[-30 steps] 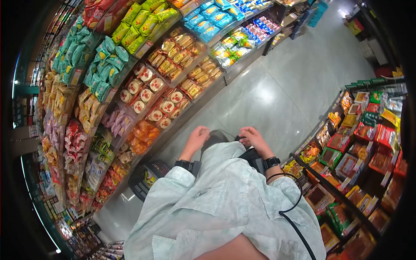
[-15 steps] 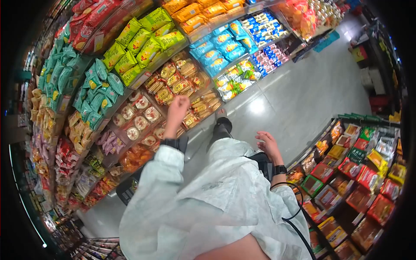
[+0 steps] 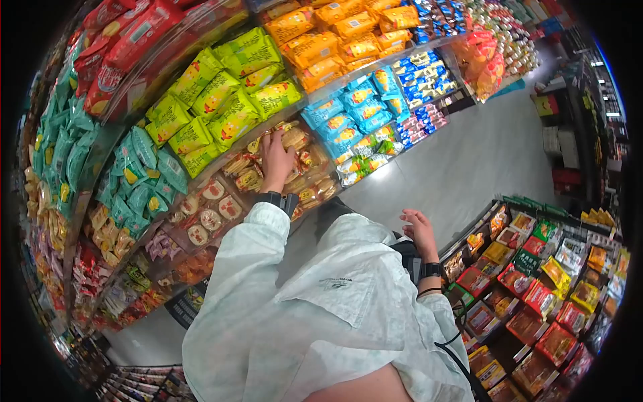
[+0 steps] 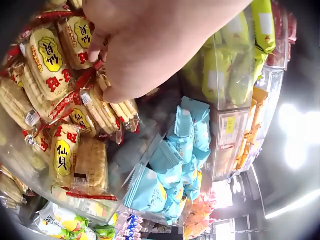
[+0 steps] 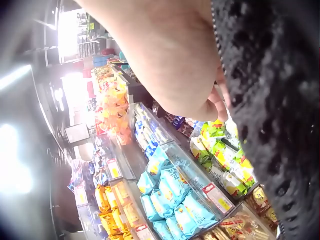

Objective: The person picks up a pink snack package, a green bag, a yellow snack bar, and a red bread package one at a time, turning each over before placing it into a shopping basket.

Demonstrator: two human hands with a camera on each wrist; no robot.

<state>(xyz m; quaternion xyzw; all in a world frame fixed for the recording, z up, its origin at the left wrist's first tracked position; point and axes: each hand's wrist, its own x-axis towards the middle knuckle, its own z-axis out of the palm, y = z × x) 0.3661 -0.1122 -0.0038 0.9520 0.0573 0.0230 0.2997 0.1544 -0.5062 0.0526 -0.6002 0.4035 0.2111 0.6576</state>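
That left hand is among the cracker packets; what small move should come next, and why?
Probably firming up a hold on one cracker packet: the left hand reaches right in among them, with packets directly below it, though whether it pinches one isn't clear.

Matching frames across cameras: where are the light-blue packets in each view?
Head: light-blue packets, upper half, just right of centre.
Left wrist: light-blue packets, just below centre.
Right wrist: light-blue packets, bottom middle.
Shared landmark: orange packets, above them in head, right in left wrist, left in right wrist.
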